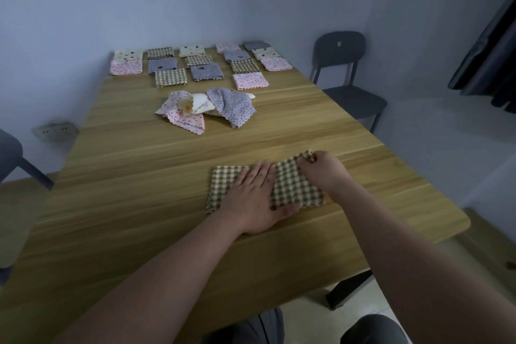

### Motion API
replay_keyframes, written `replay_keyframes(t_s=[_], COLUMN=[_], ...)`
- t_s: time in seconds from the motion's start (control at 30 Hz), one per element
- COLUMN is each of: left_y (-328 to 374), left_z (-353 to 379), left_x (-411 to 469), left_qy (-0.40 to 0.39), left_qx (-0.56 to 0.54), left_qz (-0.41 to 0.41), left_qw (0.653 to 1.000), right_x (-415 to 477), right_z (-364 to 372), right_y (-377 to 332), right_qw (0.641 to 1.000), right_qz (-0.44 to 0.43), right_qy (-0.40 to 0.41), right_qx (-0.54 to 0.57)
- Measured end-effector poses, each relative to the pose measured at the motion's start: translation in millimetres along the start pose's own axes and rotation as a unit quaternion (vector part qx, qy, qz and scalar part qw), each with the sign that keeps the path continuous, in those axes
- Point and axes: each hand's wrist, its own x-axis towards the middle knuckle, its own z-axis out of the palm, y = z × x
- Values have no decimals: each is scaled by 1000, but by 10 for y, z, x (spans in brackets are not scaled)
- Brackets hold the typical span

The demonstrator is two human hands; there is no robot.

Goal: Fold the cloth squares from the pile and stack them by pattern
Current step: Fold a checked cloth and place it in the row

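Observation:
A green-and-cream checked cloth [296, 184] lies on the wooden table [139, 176] in front of me. My left hand [257, 198] presses flat on its middle with straight fingers. My right hand [324, 169] pinches the cloth's far right corner, which is lifted a little off the table. Farther back lies a loose pile of unfolded cloths [206, 109]: pink floral, grey-purple floral and a cream one. Along the far edge sit several folded squares in rows [195, 64], checked, pink, grey and cream dotted.
A dark chair [346, 84] stands at the table's right side, and part of another chair [11, 159] shows at the left. A dark curtain [491, 58] hangs at the far right. A wall socket [55, 131] is low on the left wall.

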Motion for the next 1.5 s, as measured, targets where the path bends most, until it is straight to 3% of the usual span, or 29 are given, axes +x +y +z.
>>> replay_keyframes(t_s=[0.47, 0.57, 0.7, 0.9, 1.0, 1.17, 1.5], left_y=[303, 233, -5, -587, -710, -740, -832], left_z=[56, -58, -303, -194, -94, -52, 9], left_x=[43, 70, -71, -278, -340, -319, -309], left_qy=[11, -11, 46, 231, 254, 252, 272], left_qx=[-48, -131, -339, -300, -332, -390, -379], left_qz=[-28, -12, -30, -157, -204, -188, -170], left_qw=[998, 991, 939, 912, 885, 865, 868], right_x=[-154, -192, -221, -303, -367, -434, -488], right_z=[-66, -57, -30, 95, 240, 559, 913], right_y=[-3, -44, -104, -289, -455, -705, -900], right_qw=[993, 994, 994, 992, 992, 992, 990], right_qz=[-6, -24, -42, -85, -101, -110, -97], right_qy=[92, 91, 83, 70, 58, 16, -44], right_qx=[-74, -57, -50, -59, -52, -65, -91])
